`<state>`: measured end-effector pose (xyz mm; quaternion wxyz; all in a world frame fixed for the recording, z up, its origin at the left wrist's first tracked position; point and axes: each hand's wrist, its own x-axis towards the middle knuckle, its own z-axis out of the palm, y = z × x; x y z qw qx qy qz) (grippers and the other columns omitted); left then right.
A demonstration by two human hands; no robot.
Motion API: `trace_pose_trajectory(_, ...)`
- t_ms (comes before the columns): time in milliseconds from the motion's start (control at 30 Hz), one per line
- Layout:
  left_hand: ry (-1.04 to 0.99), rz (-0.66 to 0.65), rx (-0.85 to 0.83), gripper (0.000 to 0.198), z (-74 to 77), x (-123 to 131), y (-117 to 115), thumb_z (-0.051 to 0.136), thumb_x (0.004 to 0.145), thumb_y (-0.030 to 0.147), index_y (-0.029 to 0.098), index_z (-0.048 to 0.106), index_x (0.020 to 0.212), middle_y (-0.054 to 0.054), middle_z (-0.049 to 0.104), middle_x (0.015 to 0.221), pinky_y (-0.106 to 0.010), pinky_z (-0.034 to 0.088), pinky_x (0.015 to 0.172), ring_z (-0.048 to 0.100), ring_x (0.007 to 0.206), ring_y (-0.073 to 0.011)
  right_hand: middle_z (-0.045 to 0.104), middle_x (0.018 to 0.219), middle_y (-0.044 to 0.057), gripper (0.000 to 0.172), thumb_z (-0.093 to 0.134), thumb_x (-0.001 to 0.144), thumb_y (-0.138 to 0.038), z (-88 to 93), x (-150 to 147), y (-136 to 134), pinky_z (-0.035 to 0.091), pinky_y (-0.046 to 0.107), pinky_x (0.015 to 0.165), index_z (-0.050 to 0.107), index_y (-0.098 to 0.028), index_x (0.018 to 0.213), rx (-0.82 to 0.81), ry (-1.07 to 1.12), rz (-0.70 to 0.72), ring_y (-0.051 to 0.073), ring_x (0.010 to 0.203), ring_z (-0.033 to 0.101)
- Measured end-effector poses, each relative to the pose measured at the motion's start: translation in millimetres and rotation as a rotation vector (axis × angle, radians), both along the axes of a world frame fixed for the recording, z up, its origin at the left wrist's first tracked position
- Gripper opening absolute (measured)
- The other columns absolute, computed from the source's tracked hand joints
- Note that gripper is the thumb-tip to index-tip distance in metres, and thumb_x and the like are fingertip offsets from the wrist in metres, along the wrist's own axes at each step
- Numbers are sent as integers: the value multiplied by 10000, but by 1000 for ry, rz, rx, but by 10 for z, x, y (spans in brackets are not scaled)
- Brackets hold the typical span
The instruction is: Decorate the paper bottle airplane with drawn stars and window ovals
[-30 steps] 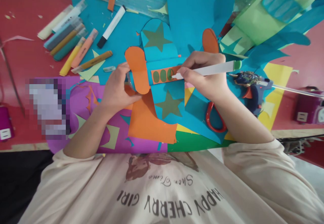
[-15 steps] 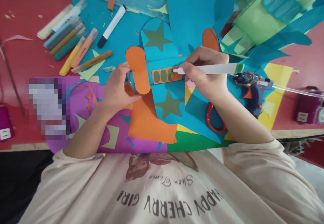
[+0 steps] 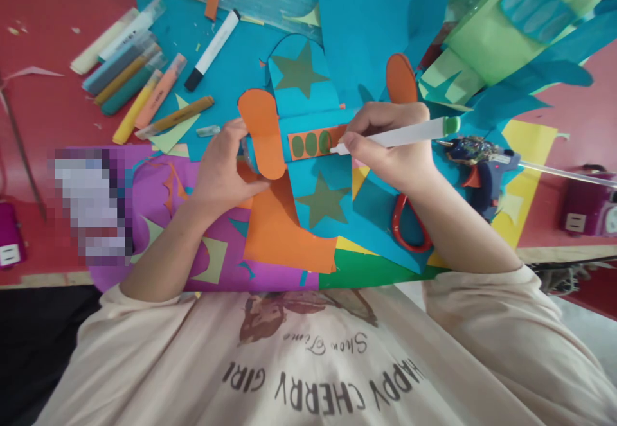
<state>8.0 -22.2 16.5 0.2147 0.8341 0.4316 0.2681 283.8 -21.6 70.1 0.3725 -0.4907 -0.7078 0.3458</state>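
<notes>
A blue paper model (image 3: pixel 308 119) lies in front of me, with two wing-like flaps that each bear a dark olive star. Across its left end sits a rounded orange paper piece (image 3: pixel 263 133). My left hand (image 3: pixel 222 169) is curled around that end, thumb below and fingers above. Along the middle runs an orange strip (image 3: pixel 292 146) with green ovals on it. In my right hand (image 3: pixel 390 140) is a white marker pen (image 3: pixel 405 133) with a green end, pinched between thumb and fingers. Its tip meets the strip by the rightmost visible oval; the hand hides the strip's right part.
Several markers (image 3: pixel 130 60) lie at the upper left. Red-handled scissors (image 3: pixel 398 220) rest below my right hand. A glue gun (image 3: pixel 491 175) stands to the right. Orange paper (image 3: pixel 284 239) and purple paper (image 3: pixel 231 265) lie nearer me, and a blurred-out phone-like object (image 3: pixel 91 204) is left.
The marker's tip has shifted slightly down along the right oval, which looks more filled in. Its green end has tilted up and left. My left hand stays in place.
</notes>
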Motion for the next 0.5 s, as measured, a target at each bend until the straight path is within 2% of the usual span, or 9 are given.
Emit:
trace_pose_trajectory(100, -12, -6, 12, 679, -8, -3, 1, 707, 805, 593, 288, 392, 1324, -99, 575, 1355, -483, 528, 996, 570, 1283, -340, 558, 521, -14, 316, 627, 833, -390, 13, -16, 2, 396, 305, 471, 524, -246, 571, 3, 59, -23, 137, 491, 502)
trace_pose_trajectory(267, -25, -24, 74, 646, -10, -2, -2, 699, 824, 517, 281, 388, 1338, -102, 583, 1325, -493, 540, 964, 588, 1255, -351, 622, 589, 1, 324, 631, 854, -463, -4, -26, -16, 433, 307, 486, 558, -249, 622, -5, 21, -109, 147, 533, 533)
trace_pose_trajectory(400, -11, -35, 50, 655, 1, -3, -1, 682, 833, 527, 256, 379, 1346, -119, 572, 1346, -495, 530, 979, 581, 1259, -355, 580, 537, -6, 337, 650, 850, -485, -17, -6, -12, 432, 311, 483, 559, -250, 627, -30, -17, -63, 153, 523, 531)
trace_pose_trajectory(500, -9, -15, 1, 676, 11, -4, 0, 697, 815, 564, 259, 387, 1332, -108, 571, 1361, -487, 513, 1021, 562, 1289, -344, 565, 528, -1, 314, 663, 848, -412, -17, 5, 2, 405, 313, 478, 553, -245, 605, -16, -26, -6, 150, 513, 524)
